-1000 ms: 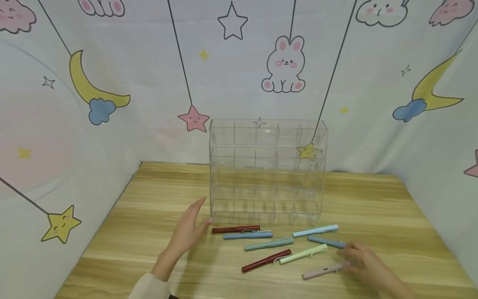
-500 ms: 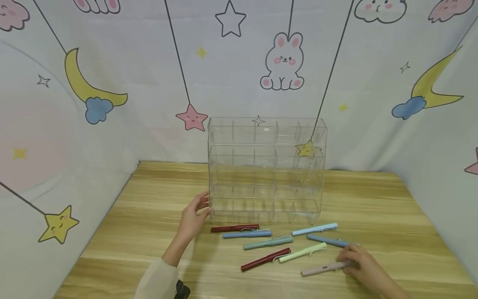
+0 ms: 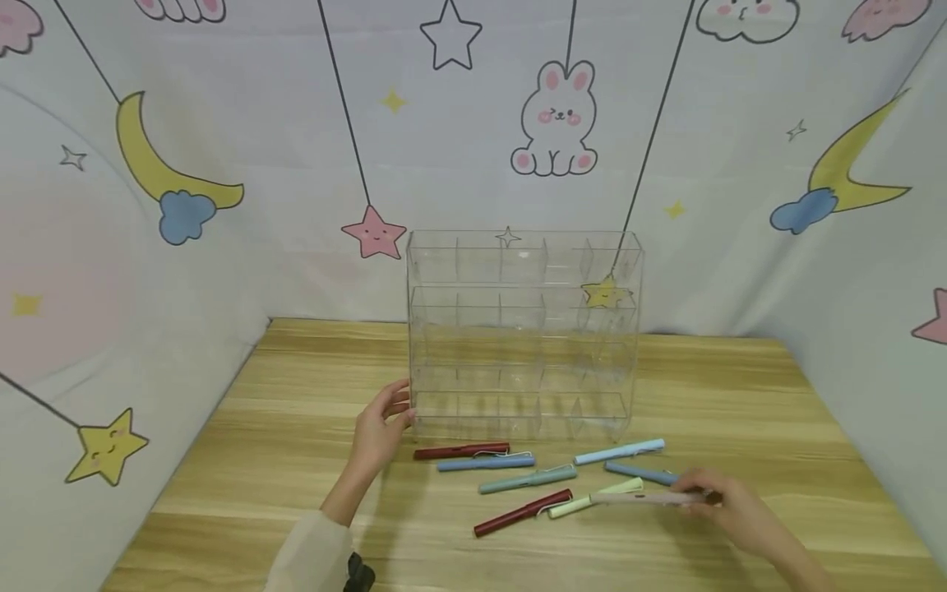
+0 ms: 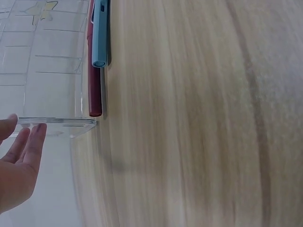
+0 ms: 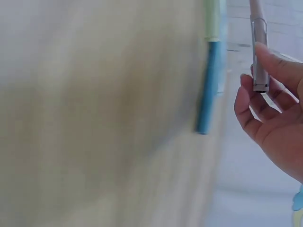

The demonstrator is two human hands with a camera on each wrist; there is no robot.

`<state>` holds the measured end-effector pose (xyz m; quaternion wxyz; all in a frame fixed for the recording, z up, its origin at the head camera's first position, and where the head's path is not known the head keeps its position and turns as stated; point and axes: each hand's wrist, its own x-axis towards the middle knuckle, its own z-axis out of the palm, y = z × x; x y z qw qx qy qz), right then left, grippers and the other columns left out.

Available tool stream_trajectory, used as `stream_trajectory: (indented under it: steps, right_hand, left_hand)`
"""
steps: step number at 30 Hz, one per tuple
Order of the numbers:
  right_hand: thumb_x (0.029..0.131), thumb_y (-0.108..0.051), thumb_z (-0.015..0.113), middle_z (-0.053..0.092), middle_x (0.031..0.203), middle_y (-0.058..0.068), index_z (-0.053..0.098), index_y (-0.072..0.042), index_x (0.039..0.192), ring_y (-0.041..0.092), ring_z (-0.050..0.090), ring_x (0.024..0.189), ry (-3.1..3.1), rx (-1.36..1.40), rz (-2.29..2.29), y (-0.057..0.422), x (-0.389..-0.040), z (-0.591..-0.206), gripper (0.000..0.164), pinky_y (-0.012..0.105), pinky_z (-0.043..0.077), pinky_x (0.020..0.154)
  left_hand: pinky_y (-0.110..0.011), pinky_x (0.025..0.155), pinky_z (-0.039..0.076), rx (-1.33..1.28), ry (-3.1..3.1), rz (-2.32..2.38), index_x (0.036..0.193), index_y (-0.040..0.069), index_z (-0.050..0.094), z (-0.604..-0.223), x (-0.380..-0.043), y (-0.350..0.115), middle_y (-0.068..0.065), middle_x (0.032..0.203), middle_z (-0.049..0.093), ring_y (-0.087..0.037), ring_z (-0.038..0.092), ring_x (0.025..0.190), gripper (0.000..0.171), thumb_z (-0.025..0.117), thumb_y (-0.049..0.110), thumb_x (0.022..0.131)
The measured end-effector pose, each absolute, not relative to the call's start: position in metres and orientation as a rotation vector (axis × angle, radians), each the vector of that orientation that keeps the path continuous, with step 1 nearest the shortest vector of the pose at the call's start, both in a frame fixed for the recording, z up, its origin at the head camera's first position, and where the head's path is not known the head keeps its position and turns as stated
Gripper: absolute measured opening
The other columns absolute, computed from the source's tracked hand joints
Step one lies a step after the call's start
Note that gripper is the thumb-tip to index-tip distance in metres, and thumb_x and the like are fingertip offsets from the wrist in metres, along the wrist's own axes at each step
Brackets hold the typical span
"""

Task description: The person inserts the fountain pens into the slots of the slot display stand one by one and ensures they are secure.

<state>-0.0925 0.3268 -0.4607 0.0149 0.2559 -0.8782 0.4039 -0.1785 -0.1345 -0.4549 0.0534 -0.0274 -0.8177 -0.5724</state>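
Note:
My right hand pinches a pale pink-grey fountain pen near its clipped cap end, thumb on one side and fingers on the other. Held off the table, the pen overlaps a light green pen in the head view. My left hand rests its fingertips at the left side panel of a clear acrylic pen rack, low down; the left wrist view shows the fingers right at that panel. In front of the rack lie a dark red pen and a blue pen.
More clipped pens lie on the wooden table: a teal one, another dark red one, a light blue one and a blue one beside my right hand. A cartoon-printed white cloth hangs behind the rack and at both sides.
My right hand has lifted the pink-grey pen from the table and moved it up and slightly left. My left hand has come up against the rack's left side.

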Motion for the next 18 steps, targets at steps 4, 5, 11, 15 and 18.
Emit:
stream_trajectory:
  steps: [4,5,11,15,18]
  right_hand:
    - [0.078,0.004,0.066,0.060,0.091,-0.002,0.065,-0.008,0.095,0.005,0.054,0.075,-2.686,0.823,1.303,0.315,-0.107,-0.438,0.021,0.022,0.050,0.057]
    - [0.079,0.002,0.066,0.060,0.091,-0.002,0.065,-0.008,0.095,0.005,0.054,0.076,-2.695,0.809,1.307,0.310,-0.111,-0.432,0.020,0.022,0.050,0.059]
    - [0.082,-0.005,0.066,0.060,0.092,0.002,0.067,-0.007,0.096,0.008,0.055,0.076,-2.764,0.692,1.350,0.268,-0.142,-0.405,0.014,0.025,0.052,0.059]
    - [0.083,-0.006,0.066,0.061,0.090,0.003,0.068,-0.003,0.096,0.010,0.055,0.075,-2.788,0.663,1.363,0.233,-0.161,-0.399,0.014,0.024,0.051,0.059]
    - [0.083,-0.007,0.066,0.062,0.088,0.001,0.068,-0.003,0.096,0.012,0.056,0.075,-2.795,0.679,1.342,0.206,-0.171,-0.398,0.014,0.025,0.051,0.061]
  left_hand:
    - [-0.031,0.078,0.053,-0.094,-2.489,-1.739,0.128,0.001,0.047,-0.454,-0.178,-0.136,-0.023,0.116,0.055,-0.037,0.055,0.105,0.045,0.058,-0.006,0.085]
    - [-0.031,0.078,0.053,-0.097,-2.488,-1.736,0.128,0.001,0.047,-0.454,-0.178,-0.136,-0.024,0.116,0.055,-0.037,0.055,0.104,0.045,0.058,-0.006,0.085]
    - [-0.031,0.076,0.053,-0.099,-2.476,-1.708,0.126,-0.001,0.047,-0.454,-0.177,-0.135,-0.025,0.113,0.056,-0.037,0.056,0.102,0.045,0.059,-0.008,0.084]
    - [-0.030,0.075,0.054,-0.100,-2.464,-1.711,0.125,-0.001,0.048,-0.453,-0.177,-0.134,-0.025,0.112,0.057,-0.037,0.056,0.101,0.044,0.059,-0.009,0.083]
    - [-0.029,0.074,0.054,-0.092,-2.451,-1.721,0.125,-0.001,0.049,-0.453,-0.178,-0.133,-0.025,0.111,0.057,-0.037,0.057,0.100,0.044,0.059,-0.010,0.083]
